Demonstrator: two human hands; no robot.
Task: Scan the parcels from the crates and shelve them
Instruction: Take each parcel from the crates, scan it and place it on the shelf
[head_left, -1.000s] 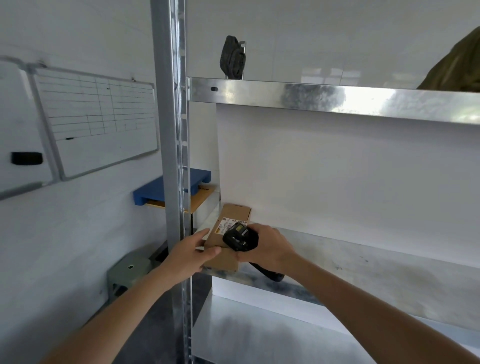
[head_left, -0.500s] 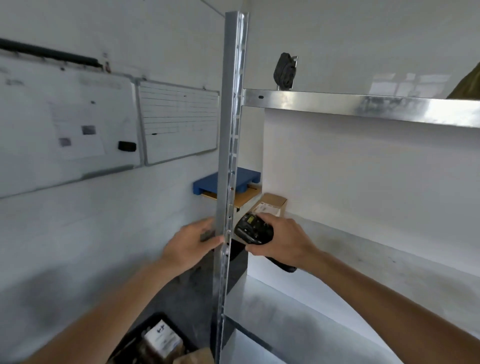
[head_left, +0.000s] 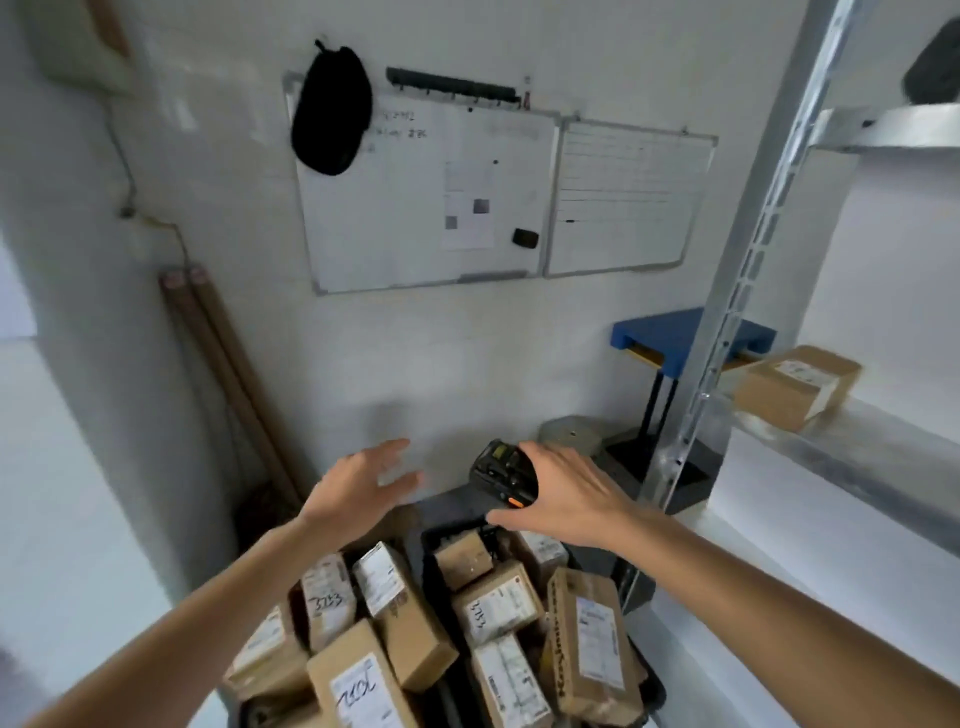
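Above the parcels (head_left: 498, 608), right hand (head_left: 566, 493) grips scanner (head_left: 501, 475) pointing up-left; left fingers (head_left: 387, 457) spread, empty

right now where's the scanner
In the head view the scanner is just right of centre, gripped in the right hand above the parcel crates, with the open left hand beside it.

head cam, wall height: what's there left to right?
Brown wooden poles leaning on the wall → black cloth bag hanging on the whiteboard corner → large whiteboard with papers → lined whiteboard → grey metal shelf upright → brown cardboard parcel on the shelf.
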